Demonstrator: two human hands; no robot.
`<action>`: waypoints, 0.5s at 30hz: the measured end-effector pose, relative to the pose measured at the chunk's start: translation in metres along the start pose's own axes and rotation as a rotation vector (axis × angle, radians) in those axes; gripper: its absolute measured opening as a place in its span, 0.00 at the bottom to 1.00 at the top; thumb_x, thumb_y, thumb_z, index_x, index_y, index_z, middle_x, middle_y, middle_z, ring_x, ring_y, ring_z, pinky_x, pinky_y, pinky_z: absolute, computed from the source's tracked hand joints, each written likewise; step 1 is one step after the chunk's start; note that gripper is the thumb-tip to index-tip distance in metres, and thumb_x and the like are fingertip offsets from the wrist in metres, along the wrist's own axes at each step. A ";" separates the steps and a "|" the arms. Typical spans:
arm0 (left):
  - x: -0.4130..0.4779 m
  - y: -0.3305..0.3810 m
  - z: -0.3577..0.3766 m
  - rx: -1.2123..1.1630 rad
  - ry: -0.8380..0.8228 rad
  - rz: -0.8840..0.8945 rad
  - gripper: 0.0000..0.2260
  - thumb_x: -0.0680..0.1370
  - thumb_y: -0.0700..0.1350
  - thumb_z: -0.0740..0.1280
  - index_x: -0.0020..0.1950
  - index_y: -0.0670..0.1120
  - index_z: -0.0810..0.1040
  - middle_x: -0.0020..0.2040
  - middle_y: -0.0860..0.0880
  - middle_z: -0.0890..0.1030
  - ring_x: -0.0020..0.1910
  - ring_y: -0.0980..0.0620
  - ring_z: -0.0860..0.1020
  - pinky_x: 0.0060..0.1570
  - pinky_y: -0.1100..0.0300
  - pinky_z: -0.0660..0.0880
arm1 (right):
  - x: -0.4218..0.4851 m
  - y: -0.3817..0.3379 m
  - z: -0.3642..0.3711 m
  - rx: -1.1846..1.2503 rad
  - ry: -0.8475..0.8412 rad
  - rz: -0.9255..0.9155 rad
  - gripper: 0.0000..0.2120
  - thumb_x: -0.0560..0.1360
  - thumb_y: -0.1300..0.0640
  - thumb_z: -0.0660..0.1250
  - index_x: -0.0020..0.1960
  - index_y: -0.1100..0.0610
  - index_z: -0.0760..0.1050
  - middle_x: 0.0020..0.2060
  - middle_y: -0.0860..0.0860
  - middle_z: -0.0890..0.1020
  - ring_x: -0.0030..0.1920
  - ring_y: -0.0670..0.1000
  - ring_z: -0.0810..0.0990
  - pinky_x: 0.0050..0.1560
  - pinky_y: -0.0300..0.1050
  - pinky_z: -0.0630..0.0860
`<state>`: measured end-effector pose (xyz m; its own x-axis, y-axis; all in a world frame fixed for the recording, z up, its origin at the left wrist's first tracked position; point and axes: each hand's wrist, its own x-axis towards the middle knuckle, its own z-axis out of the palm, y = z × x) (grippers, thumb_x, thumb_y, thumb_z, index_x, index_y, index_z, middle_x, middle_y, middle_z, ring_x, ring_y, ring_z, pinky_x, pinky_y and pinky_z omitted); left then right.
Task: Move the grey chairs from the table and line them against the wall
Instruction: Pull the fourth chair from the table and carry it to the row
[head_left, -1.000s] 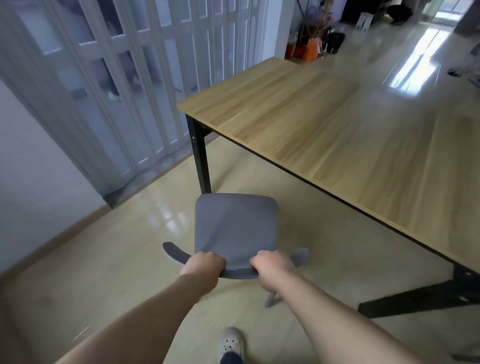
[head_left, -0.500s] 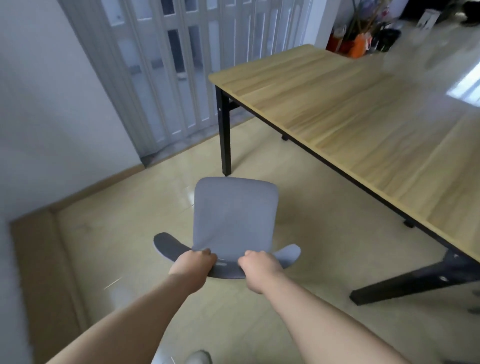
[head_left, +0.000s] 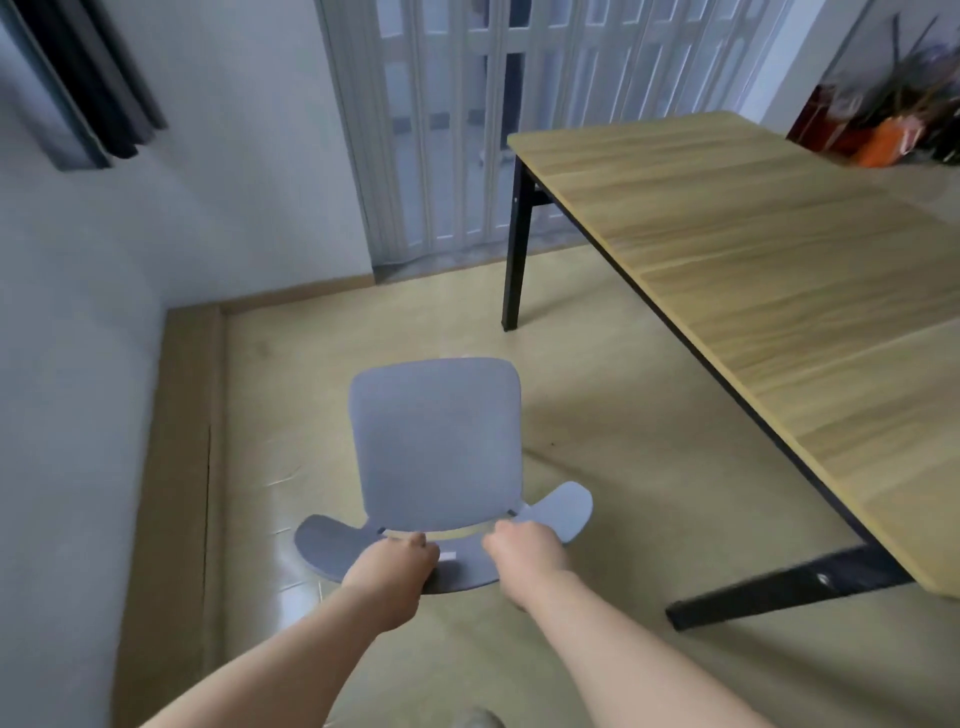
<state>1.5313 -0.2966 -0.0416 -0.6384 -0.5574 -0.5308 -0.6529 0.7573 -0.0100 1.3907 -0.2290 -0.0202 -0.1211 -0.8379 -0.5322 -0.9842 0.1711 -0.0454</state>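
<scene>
Both hands grip the curved top edge of a grey chair's backrest, seen from above and behind. Left hand (head_left: 390, 564) is closed over the edge left of centre, fingers curled to the front. Right hand (head_left: 525, 545) is closed over the same edge right of centre, a short gap between the two. Bare forearms reach in from the bottom of the view.

The chair (head_left: 436, 447) sits low in the middle of the view, its flat seat pointing away from the person and its backrest wings flaring out to either side of the hands. Its legs are hidden beneath the seat. It stands over a pale, glossy floor (head_left: 623, 467), apart from the table and not far from the wall.

A table (head_left: 779, 270) with a light wood top and black legs fills the right side. A white wall (head_left: 67, 364) with a wood skirting board runs down the left, meeting a second wall at a corner ahead. A white folding door (head_left: 467, 130) stands beyond. Blurred orange and red objects (head_left: 883, 130) sit at the far right.
</scene>
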 end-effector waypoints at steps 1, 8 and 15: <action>-0.011 0.004 0.005 0.006 -0.009 -0.004 0.16 0.76 0.33 0.56 0.61 0.43 0.72 0.61 0.44 0.73 0.58 0.42 0.77 0.52 0.52 0.73 | -0.010 -0.004 0.007 -0.010 0.009 -0.009 0.17 0.75 0.72 0.58 0.62 0.65 0.73 0.62 0.61 0.76 0.62 0.63 0.76 0.58 0.53 0.74; -0.080 0.041 0.038 -0.063 0.037 -0.022 0.15 0.76 0.33 0.56 0.59 0.43 0.72 0.60 0.44 0.74 0.57 0.41 0.77 0.52 0.52 0.73 | -0.083 -0.020 0.055 -0.012 0.096 0.017 0.16 0.73 0.72 0.59 0.58 0.62 0.75 0.59 0.59 0.77 0.60 0.61 0.77 0.54 0.51 0.74; -0.162 0.110 0.096 -0.089 0.074 0.064 0.14 0.76 0.33 0.55 0.58 0.42 0.73 0.59 0.43 0.74 0.55 0.40 0.77 0.50 0.52 0.73 | -0.187 -0.032 0.125 0.025 0.045 0.079 0.13 0.73 0.71 0.58 0.40 0.55 0.61 0.41 0.57 0.69 0.57 0.61 0.77 0.42 0.46 0.64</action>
<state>1.6018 -0.0900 -0.0383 -0.7060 -0.5355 -0.4635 -0.6417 0.7606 0.0987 1.4609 -0.0130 -0.0248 -0.2047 -0.8437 -0.4962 -0.9678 0.2502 -0.0262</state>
